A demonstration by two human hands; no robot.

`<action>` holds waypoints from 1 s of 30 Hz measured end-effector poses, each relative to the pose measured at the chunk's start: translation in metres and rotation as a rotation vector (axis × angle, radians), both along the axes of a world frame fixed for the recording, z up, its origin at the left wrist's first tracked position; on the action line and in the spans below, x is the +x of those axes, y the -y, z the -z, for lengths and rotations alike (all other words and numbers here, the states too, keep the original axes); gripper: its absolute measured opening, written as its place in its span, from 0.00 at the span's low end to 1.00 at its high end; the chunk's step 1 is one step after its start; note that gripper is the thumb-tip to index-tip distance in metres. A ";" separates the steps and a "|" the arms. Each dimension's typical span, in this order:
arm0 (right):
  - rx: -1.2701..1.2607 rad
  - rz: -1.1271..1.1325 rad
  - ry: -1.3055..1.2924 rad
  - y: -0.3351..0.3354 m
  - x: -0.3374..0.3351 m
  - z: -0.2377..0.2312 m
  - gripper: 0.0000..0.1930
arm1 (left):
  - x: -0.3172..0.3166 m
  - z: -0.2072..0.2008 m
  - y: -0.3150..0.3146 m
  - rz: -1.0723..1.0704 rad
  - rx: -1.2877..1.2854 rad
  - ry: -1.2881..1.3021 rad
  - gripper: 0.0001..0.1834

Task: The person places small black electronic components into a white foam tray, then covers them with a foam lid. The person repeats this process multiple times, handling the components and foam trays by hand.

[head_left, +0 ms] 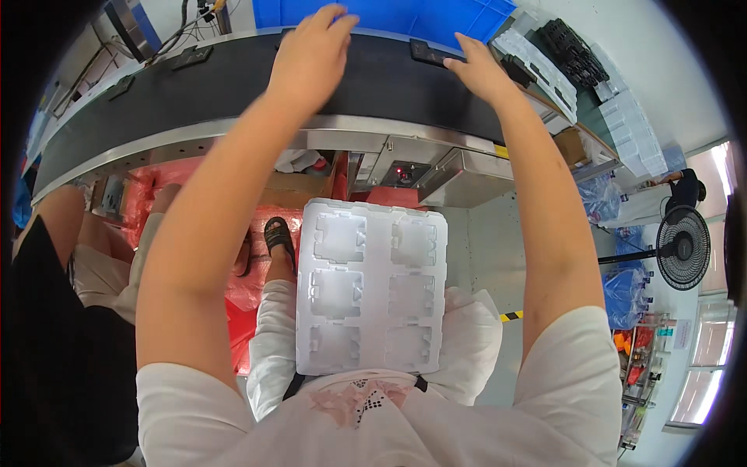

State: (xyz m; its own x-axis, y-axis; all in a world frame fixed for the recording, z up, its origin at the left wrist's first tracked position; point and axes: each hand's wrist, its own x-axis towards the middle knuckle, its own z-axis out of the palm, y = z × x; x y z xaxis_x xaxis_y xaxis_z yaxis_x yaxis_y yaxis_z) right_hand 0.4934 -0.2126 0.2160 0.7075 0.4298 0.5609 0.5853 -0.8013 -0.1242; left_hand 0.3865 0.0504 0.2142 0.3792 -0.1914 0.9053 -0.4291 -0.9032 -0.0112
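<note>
My left hand [311,54] reaches palm down across the black conveyor belt [233,93] to its far edge, beside a blue bin [405,17]. Its fingers are held together, and anything under the palm is hidden. My right hand [478,70] lies stretched over the belt, its fingertips touching a small flat black part [426,52]. A white moulded tray [372,286] with six square pockets rests on my lap. All its pockets look empty.
Two more flat black parts [191,56] [120,86] lie on the belt to the left. Clear trays [537,62] and black trays [576,50] are stacked at right. Another person [47,296] sits at my left. A standing fan [683,247] is at right.
</note>
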 end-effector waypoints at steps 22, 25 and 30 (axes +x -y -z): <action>0.472 -0.062 -0.992 0.044 -0.218 0.046 0.16 | -0.111 -0.022 0.012 0.403 -0.501 -0.934 0.11; 0.523 -0.071 -1.152 0.052 -0.211 0.121 0.14 | -0.141 0.038 0.025 0.415 -0.723 -1.147 0.10; 0.208 -0.089 -0.713 0.058 -0.214 0.182 0.19 | -0.147 0.162 0.022 0.311 -0.570 -1.200 0.06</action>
